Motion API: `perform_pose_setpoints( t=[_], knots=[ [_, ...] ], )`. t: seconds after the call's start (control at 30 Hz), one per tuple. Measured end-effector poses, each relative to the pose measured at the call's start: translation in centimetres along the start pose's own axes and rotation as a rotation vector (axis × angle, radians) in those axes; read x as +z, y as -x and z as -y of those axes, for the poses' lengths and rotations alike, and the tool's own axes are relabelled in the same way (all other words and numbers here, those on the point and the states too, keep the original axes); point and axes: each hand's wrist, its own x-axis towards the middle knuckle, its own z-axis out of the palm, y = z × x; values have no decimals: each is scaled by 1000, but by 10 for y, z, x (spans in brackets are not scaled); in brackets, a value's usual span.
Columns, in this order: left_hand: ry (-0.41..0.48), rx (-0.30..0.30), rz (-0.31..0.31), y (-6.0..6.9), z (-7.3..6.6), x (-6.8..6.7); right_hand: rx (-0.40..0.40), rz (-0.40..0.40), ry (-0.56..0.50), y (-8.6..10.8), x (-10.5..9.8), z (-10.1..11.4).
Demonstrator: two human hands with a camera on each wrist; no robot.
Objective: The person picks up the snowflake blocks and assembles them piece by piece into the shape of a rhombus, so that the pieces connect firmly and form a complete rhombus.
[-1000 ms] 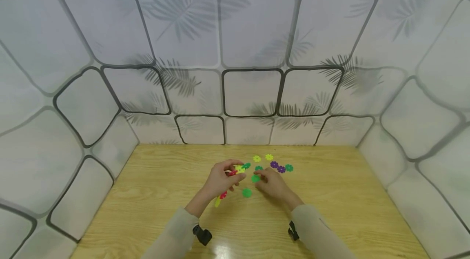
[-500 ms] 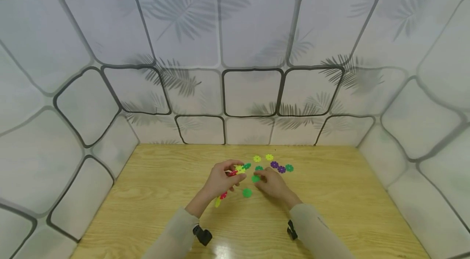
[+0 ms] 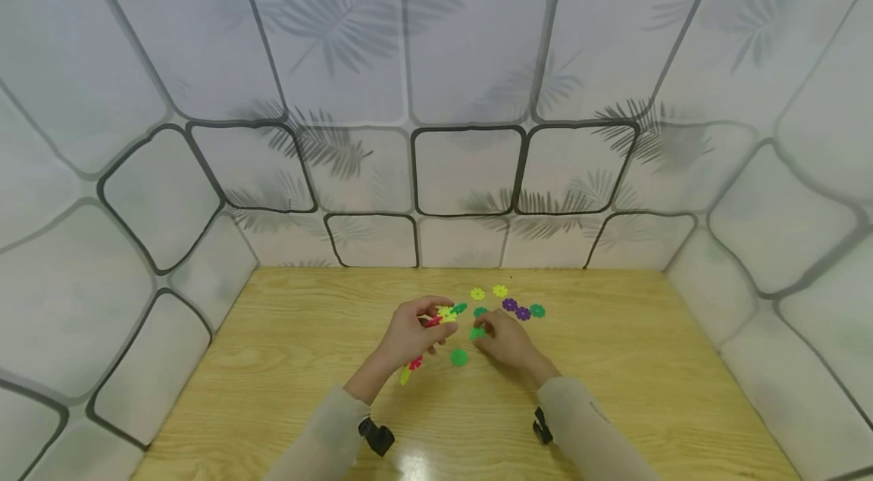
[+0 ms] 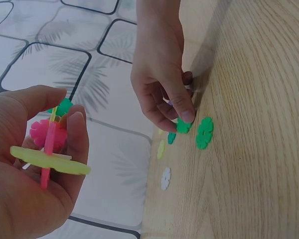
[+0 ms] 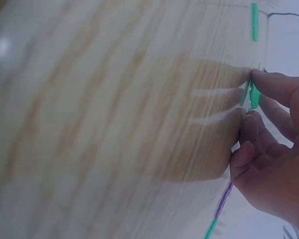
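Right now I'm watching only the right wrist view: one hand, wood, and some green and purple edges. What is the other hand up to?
Observer: The left hand holds a cluster of slotted-together pink, yellow and green pieces.

Visitor: Nice! My picture shows no yellow at all. Are any yellow ones lying loose?

Observer: Yes, in the head view two loose yellow pieces lie on the wooden table, towards the back wall.

Visitor: And is the person wearing anything on that other arm?

Observer: In the head view, a black device sits at the left wrist, beside a pale sleeve.
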Motion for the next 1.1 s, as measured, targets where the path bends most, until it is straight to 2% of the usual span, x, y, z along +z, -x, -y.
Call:
perform_pose_setpoints(
  t=[0.2, 0.53, 0.87, 1.1],
  knots=[
    [-18, -10, -5, 1, 0, 0, 18, -25, -34, 1, -1, 2],
    [-49, 0, 2, 1, 1, -1, 58, -73, -227, 9, -17, 11],
    [-58, 1, -10, 1, 2, -2, -60, -101, -375, 12, -42, 32],
    [-55, 6, -2, 1, 2, -3, -44, -99, -445, 15, -54, 46]
  ],
)
